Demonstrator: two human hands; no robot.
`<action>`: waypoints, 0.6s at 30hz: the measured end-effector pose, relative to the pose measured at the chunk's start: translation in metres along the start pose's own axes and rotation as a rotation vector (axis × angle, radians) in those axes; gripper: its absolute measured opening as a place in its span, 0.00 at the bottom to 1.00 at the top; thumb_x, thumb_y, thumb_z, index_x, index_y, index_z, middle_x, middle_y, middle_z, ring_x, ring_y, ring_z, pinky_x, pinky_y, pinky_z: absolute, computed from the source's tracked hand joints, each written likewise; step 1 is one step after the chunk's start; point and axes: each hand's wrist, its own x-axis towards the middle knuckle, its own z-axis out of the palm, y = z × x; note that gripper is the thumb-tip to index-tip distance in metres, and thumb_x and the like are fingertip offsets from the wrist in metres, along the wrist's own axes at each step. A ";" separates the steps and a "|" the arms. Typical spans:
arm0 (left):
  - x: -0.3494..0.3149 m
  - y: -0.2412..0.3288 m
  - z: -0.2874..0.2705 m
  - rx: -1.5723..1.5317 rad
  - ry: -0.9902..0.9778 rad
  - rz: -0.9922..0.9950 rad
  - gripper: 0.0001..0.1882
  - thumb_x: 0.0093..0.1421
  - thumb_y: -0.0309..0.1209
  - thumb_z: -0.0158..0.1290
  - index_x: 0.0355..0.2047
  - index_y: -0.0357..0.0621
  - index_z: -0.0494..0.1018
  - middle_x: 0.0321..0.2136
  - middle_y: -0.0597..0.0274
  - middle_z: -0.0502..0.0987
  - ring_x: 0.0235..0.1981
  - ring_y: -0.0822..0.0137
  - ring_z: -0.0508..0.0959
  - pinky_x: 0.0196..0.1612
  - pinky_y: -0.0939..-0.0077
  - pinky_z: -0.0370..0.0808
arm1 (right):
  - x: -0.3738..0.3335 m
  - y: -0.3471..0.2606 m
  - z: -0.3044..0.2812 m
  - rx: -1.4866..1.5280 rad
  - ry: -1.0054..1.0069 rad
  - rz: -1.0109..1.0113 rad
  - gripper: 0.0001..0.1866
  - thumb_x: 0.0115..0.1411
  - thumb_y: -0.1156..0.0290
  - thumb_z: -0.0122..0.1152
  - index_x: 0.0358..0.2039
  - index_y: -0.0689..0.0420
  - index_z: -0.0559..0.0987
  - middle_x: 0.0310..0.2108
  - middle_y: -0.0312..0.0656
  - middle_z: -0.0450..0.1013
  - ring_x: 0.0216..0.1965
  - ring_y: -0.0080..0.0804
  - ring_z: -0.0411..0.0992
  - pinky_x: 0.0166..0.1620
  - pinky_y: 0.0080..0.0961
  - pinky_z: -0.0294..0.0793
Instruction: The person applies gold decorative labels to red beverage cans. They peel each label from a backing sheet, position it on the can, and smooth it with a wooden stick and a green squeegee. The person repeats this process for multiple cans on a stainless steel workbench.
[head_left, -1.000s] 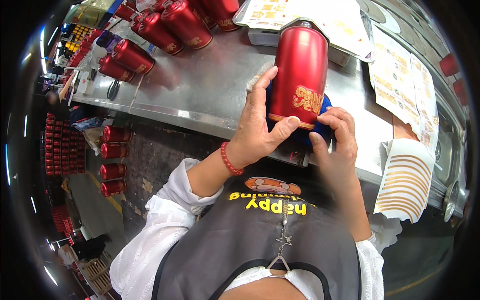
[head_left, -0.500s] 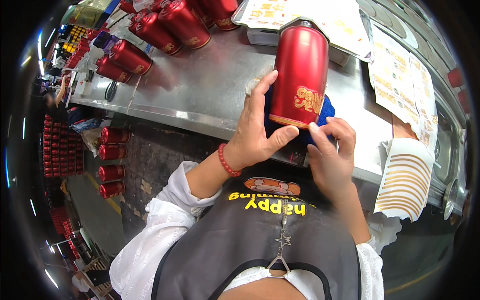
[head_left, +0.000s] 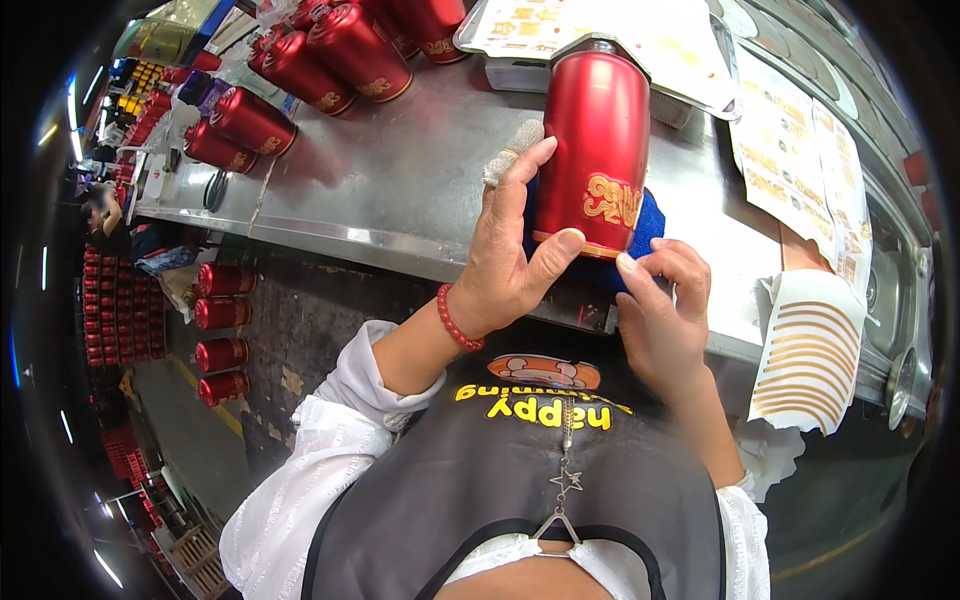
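Red bottle [head_left: 597, 140]: tall metal cylinder, gold emblem low on its side, lying lengthwise on the steel table [head_left: 400, 190] at the near edge, base toward the person, top pointing far. Its lower end rests on a blue cloth [head_left: 648, 222].

Left hand [head_left: 510, 255]: wrapped around the bottle's left side near the base. Fingers extended up along the wall, thumb pressed under the bottom rim. A red bead bracelet [head_left: 455, 318] sits on the wrist; one fingertip wears a pale fabric cot.

Right hand [head_left: 662, 310]: curled, fingertips pinched together just beside the bottle's base at the blue cloth. Whether it grips anything between them cannot be told.

Surroundings: more red bottles [head_left: 300, 80] lie in a group on the far left of the table. Red cans [head_left: 222, 330] are stacked on a rack below, at left. A sheet of gold curved strips [head_left: 810, 350] hangs over the near edge at right; printed label sheets [head_left: 790, 150] lie far right.
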 end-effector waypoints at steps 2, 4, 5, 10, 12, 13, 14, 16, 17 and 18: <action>-0.002 0.000 0.000 -0.090 0.001 -0.039 0.46 0.58 0.46 0.61 0.67 0.33 0.54 0.62 0.42 0.62 0.62 0.48 0.62 0.67 0.56 0.55 | -0.001 -0.001 0.000 0.001 -0.004 0.012 0.30 0.47 0.85 0.65 0.54 0.57 0.78 0.43 0.43 0.69 0.50 0.48 0.69 0.54 0.42 0.70; 0.001 0.011 -0.003 0.181 -0.073 0.098 0.46 0.59 0.42 0.62 0.68 0.32 0.52 0.65 0.42 0.57 0.66 0.50 0.59 0.69 0.59 0.53 | -0.002 -0.001 0.001 0.002 0.005 0.034 0.30 0.47 0.85 0.65 0.53 0.57 0.78 0.43 0.42 0.69 0.50 0.48 0.69 0.54 0.42 0.70; 0.002 0.015 -0.004 0.315 -0.110 0.167 0.46 0.59 0.40 0.63 0.68 0.32 0.51 0.67 0.41 0.55 0.68 0.50 0.58 0.70 0.60 0.52 | -0.002 -0.001 0.001 0.004 0.016 0.048 0.30 0.47 0.85 0.65 0.53 0.57 0.78 0.43 0.42 0.69 0.50 0.48 0.69 0.54 0.42 0.70; 0.004 0.015 -0.001 0.336 -0.077 0.198 0.44 0.59 0.38 0.63 0.68 0.32 0.53 0.66 0.42 0.57 0.67 0.51 0.60 0.69 0.60 0.55 | -0.002 -0.003 0.002 0.018 0.032 0.070 0.29 0.47 0.85 0.65 0.53 0.57 0.78 0.43 0.43 0.69 0.50 0.48 0.68 0.54 0.42 0.69; 0.003 0.011 -0.002 0.259 -0.078 0.139 0.43 0.60 0.37 0.61 0.68 0.31 0.53 0.65 0.43 0.59 0.66 0.54 0.61 0.68 0.62 0.56 | -0.001 -0.004 0.000 0.013 0.027 0.075 0.29 0.47 0.85 0.65 0.53 0.57 0.78 0.44 0.43 0.69 0.50 0.48 0.68 0.54 0.42 0.69; 0.003 0.012 -0.002 0.258 -0.070 0.141 0.41 0.62 0.37 0.60 0.68 0.31 0.53 0.65 0.43 0.60 0.65 0.55 0.62 0.67 0.64 0.57 | 0.000 -0.004 0.000 0.015 0.025 0.075 0.29 0.47 0.85 0.65 0.53 0.57 0.78 0.44 0.43 0.69 0.50 0.48 0.68 0.54 0.42 0.69; 0.003 0.012 -0.002 0.257 -0.063 0.143 0.39 0.64 0.36 0.58 0.68 0.31 0.53 0.64 0.44 0.61 0.64 0.57 0.64 0.67 0.65 0.59 | 0.000 -0.004 -0.001 0.017 0.022 0.076 0.29 0.47 0.85 0.65 0.53 0.56 0.78 0.44 0.42 0.69 0.50 0.47 0.68 0.54 0.42 0.69; 0.004 0.011 -0.003 0.224 -0.060 0.122 0.36 0.67 0.36 0.54 0.67 0.30 0.53 0.63 0.45 0.62 0.63 0.60 0.65 0.66 0.66 0.61 | 0.001 -0.004 -0.001 0.010 0.006 0.070 0.30 0.46 0.86 0.66 0.52 0.55 0.79 0.44 0.42 0.69 0.50 0.47 0.68 0.54 0.41 0.69; 0.003 0.010 -0.003 0.191 -0.065 0.099 0.34 0.68 0.36 0.52 0.67 0.30 0.53 0.63 0.46 0.63 0.62 0.60 0.66 0.65 0.67 0.61 | 0.001 -0.005 0.000 0.002 -0.008 0.064 0.30 0.45 0.86 0.66 0.52 0.54 0.80 0.45 0.42 0.68 0.51 0.47 0.68 0.54 0.41 0.69; 0.002 0.008 -0.003 0.159 -0.070 0.075 0.33 0.69 0.36 0.51 0.67 0.29 0.53 0.62 0.46 0.63 0.62 0.61 0.66 0.64 0.67 0.62 | 0.001 -0.005 0.000 -0.006 -0.023 0.057 0.31 0.45 0.86 0.66 0.52 0.53 0.80 0.45 0.42 0.68 0.51 0.47 0.68 0.54 0.40 0.70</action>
